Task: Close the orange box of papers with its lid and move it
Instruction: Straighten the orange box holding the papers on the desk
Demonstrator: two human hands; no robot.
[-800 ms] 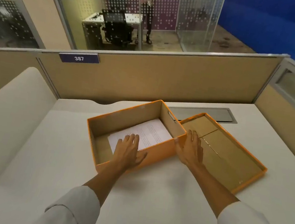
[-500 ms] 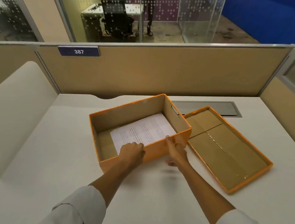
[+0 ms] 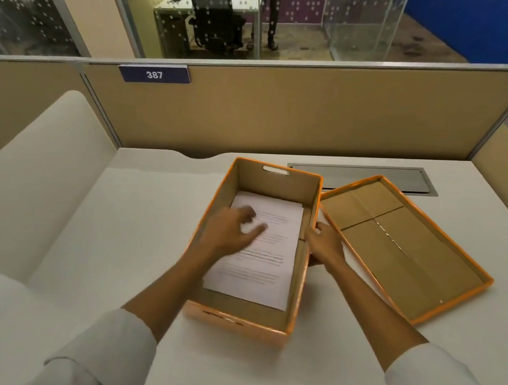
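Observation:
The orange box (image 3: 299,281) stands open on the white desk, its long side pointing away from me. White printed papers (image 3: 264,257) lie flat on its bottom. My left hand (image 3: 232,231) hovers inside the box over the papers, fingers loosely spread and blurred, holding nothing. My right hand (image 3: 324,244) grips the box's right wall near its middle. The orange lid (image 3: 399,248) lies upside down on the desk just right of the box, brown inside facing up.
A tan partition (image 3: 288,110) with a blue "387" sign (image 3: 154,74) closes off the back of the desk. A grey metal cable flap (image 3: 360,176) sits behind the box and lid. A raised white side surface (image 3: 24,180) lies to the left.
The box has been turned from lying crosswise to pointing away from me. My left hand moved from the front wall to over the papers; my right hand moved onto the right wall.

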